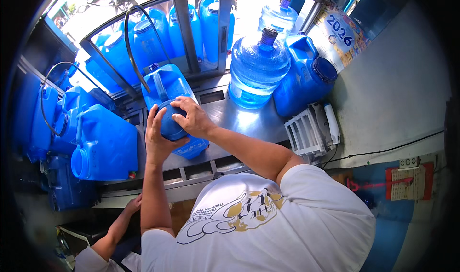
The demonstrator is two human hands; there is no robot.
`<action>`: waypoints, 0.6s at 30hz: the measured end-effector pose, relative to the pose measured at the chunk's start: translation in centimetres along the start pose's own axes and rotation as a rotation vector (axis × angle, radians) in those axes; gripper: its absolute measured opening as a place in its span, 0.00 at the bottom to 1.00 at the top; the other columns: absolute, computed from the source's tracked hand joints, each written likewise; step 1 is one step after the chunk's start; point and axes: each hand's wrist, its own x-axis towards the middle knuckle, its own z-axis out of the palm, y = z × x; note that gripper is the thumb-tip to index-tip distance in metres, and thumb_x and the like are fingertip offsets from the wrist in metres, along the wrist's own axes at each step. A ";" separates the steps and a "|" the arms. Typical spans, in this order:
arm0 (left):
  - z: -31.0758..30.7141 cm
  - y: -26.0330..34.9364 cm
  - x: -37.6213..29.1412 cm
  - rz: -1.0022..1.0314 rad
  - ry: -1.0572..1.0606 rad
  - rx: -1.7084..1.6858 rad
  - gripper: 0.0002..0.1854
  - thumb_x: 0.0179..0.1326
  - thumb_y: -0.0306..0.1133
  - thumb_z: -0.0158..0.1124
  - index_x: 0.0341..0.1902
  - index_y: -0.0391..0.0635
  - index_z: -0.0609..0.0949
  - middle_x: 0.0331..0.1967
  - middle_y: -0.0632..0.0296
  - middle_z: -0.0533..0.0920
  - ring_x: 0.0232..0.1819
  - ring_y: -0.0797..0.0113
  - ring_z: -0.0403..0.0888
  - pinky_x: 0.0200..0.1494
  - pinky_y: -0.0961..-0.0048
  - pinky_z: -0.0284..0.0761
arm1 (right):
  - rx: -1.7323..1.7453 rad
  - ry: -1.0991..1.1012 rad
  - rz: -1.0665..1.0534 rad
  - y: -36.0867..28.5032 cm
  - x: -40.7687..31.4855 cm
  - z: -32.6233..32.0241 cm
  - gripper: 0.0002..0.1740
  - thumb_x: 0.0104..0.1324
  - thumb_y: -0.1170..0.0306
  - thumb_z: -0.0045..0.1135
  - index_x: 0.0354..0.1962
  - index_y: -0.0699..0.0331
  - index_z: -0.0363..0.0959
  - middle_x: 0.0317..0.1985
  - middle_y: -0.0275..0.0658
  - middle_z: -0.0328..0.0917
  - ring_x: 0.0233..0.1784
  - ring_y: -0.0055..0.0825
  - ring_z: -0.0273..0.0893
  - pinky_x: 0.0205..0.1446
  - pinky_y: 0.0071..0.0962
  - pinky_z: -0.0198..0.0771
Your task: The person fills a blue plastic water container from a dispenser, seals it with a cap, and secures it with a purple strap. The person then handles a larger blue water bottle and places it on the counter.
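Before me on a stainless steel counter stands a blue plastic water container with a moulded handle and a small dark spout cap. Its wide round blue screw lid faces up towards me. My left hand wraps the lid's left and near rim, fingers spread. From the right, my right hand curls its fingers over the lid's top and edge. Whether the lid sits fully on the neck is hidden. A thin curved filling tube arches down beside the container's handle.
A clear round water bottle and another blue container stand to the right, near a white plastic rack. At left is an uncapped blue container. Several more stand beyond the window frame. Another person's arm reaches in lower left.
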 end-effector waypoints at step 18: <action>-2.1 -2.3 1.3 -0.004 -0.179 -0.180 0.69 0.14 0.41 0.91 0.73 0.54 0.68 0.76 0.49 0.62 0.72 0.41 0.68 0.67 0.50 0.73 | -0.089 0.017 0.080 -0.8 -3.0 0.5 0.26 0.70 0.61 0.58 0.63 0.63 0.70 0.70 0.58 0.62 0.75 0.55 0.61 0.76 0.44 0.57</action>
